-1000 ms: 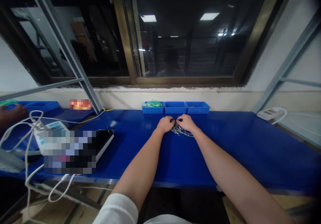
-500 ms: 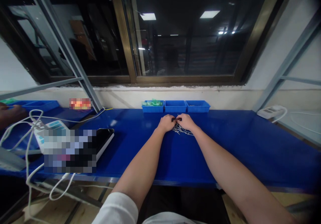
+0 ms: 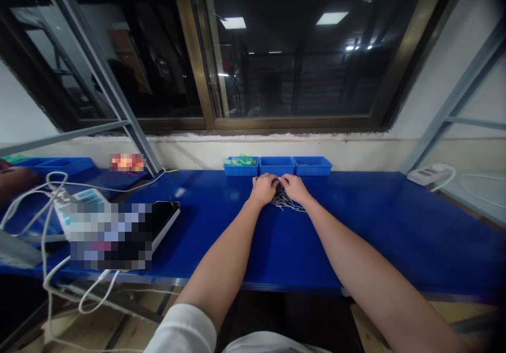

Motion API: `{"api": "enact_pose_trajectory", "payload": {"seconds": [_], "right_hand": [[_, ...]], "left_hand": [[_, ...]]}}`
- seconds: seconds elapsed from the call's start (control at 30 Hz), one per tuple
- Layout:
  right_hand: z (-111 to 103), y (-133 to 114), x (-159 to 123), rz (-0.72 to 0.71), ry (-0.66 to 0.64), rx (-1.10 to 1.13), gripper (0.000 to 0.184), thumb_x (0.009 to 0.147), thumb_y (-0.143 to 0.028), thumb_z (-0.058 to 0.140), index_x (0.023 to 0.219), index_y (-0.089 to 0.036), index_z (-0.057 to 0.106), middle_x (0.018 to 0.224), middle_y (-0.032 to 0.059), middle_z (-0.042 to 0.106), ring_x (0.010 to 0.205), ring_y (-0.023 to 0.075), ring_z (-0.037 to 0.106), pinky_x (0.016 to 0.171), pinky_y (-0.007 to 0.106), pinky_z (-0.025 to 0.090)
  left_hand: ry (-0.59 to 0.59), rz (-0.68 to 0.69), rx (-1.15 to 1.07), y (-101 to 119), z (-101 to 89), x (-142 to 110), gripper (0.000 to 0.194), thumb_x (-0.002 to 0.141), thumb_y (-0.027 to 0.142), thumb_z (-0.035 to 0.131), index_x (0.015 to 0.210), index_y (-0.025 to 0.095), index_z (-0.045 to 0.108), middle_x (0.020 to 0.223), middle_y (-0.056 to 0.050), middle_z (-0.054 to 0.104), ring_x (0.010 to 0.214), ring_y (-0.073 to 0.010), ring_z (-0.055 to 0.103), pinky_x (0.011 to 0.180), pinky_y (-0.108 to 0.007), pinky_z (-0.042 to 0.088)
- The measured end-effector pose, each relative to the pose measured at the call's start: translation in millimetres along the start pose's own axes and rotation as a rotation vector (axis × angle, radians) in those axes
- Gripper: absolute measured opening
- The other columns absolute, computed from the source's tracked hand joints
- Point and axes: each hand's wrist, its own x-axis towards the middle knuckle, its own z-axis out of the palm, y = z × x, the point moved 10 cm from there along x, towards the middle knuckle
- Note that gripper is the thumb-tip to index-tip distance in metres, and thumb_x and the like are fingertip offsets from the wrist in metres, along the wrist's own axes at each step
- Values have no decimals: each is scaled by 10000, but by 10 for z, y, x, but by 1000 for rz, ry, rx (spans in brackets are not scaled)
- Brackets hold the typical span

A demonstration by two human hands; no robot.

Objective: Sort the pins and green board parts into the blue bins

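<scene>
My left hand [image 3: 263,188] and my right hand [image 3: 293,188] meet over a small pile of thin, shiny metal pins or screws [image 3: 285,203] on the blue tabletop. The fingers of both hands are curled inward, with the fingertips almost touching. Whatever is pinched between them is too small to make out. Part of the pile lies hidden under my hands, and its loose ends fan out toward me.
Behind my hands stand three blue bins: the left bin [image 3: 241,169] holds green-and-clear packets, beside a middle bin [image 3: 276,169] and a right bin [image 3: 312,169]. Leftward lie a blurred dark device [image 3: 164,216], white cables [image 3: 44,247] and another person's hand [image 3: 18,180]. A power strip [image 3: 430,174] sits right.
My fingertips have drawn closer together and shifted slightly over the pile, and more of the metal pieces show beneath them. At far left, the other person's hand has moved a little.
</scene>
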Motion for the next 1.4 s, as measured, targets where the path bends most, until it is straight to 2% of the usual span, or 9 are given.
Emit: {"api": "enact_pose_trajectory", "payload": {"seconds": [0.1, 0.23, 0.43, 0.63, 0.83, 1.0, 1.1, 1.27, 1.4], "right_hand": [[-25, 1, -3, 21, 0, -13, 362, 870, -370, 378, 646, -176, 586, 645, 37, 634, 621, 141, 562, 604, 235, 360], [-61, 42, -14, 81, 29, 49, 409, 862, -429, 366, 623, -172, 576, 621, 45, 627, 618, 148, 567, 601, 241, 372], [-50, 104, -16, 123, 34, 301, 237, 782, -375, 486, 785, -162, 589, 680, 38, 646, 637, 148, 590, 613, 245, 420], [-89, 180, -15, 157, 51, 188, 310, 791, -418, 452, 645, -171, 569, 602, 33, 620, 568, 144, 557, 585, 262, 394], [-68, 175, -5, 165, 84, 539, 285, 670, -433, 588, 750, -159, 595, 651, 23, 627, 621, 143, 569, 605, 261, 430], [-74, 211, -29, 235, 85, 703, 311, 627, -450, 629, 718, -153, 624, 611, 15, 610, 555, 121, 526, 504, 228, 388], [-98, 243, -34, 248, 101, 717, 311, 635, -454, 622, 697, -149, 632, 594, 17, 608, 532, 109, 505, 487, 221, 369], [-79, 267, -23, 260, 74, 647, 328, 645, -468, 605, 686, -145, 643, 598, 34, 629, 546, 115, 521, 520, 227, 394], [-80, 285, -12, 255, 70, 627, 350, 661, -484, 592, 704, -141, 652, 646, 51, 653, 540, 105, 517, 502, 211, 389]], "left_hand": [[32, 20, -60, 29, -52, 4, 201, 849, 247, 462, 979, 220, 614, 969, -28, 656, 972, -172, 569, 885, -319, 379], [-3, 5, -94, 46, -66, 3, 209, 863, 265, 444, 924, 219, 639, 952, -23, 676, 931, -153, 595, 859, -256, 404], [-37, -53, -99, 5, -59, -2, 221, 865, 284, 451, 962, 222, 639, 942, -32, 689, 918, -164, 615, 855, -247, 419], [-19, 8, -126, 14, -22, 18, 214, 860, 246, 451, 1003, 223, 609, 931, -16, 692, 888, -149, 626, 822, -228, 434], [-32, -7, -98, -8, -13, 20, 205, 860, 222, 439, 970, 223, 612, 921, -19, 690, 864, -154, 630, 806, -236, 440], [-24, -24, -147, 7, -55, 9, 207, 850, 270, 458, 985, 224, 609, 954, -18, 684, 913, -163, 618, 842, -251, 438], [24, -78, -174, -58, -103, 17, 234, 831, 314, 489, 1011, 217, 603, 1007, -22, 671, 959, -167, 602, 877, -265, 430], [135, -151, -186, -251, -168, 36, 239, 818, 272, 483, 1014, 200, 598, 1012, -25, 666, 951, -158, 599, 889, -273, 424], [153, -198, -147, -382, -157, 42, 225, 806, 256, 479, 983, 201, 606, 1011, -33, 665, 956, -166, 595, 864, -277, 430]]}}
